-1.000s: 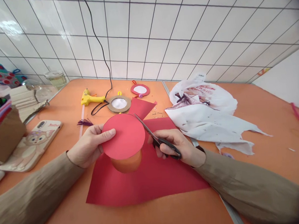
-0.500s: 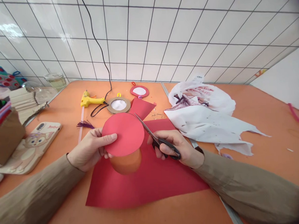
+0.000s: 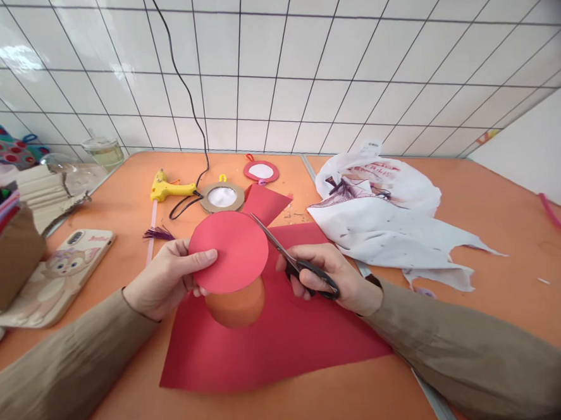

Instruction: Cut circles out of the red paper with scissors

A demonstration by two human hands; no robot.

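Observation:
A round red paper disc (image 3: 230,251) is pinched at its left edge between the thumb and fingers of my left hand (image 3: 173,273). My right hand (image 3: 329,277) is wrapped round the black handles of a pair of scissors (image 3: 280,245), whose blades point up and left beside the disc's right edge. Beneath both hands lies a large red sheet (image 3: 289,349) with a round hole in it, through which the orange table shows. A smaller red paper piece (image 3: 267,203) rests behind the disc.
Farther back are a yellow glue gun (image 3: 172,190), a cardboard ring (image 3: 223,197) and a red ring (image 3: 261,170). White plastic and cloth (image 3: 386,222) lie at right. A phone (image 3: 56,274) and a brown box (image 3: 12,258) stand left on the orange table (image 3: 506,323).
My left hand and the red disc have shifted very slightly left. The right hand and scissors have hardly moved.

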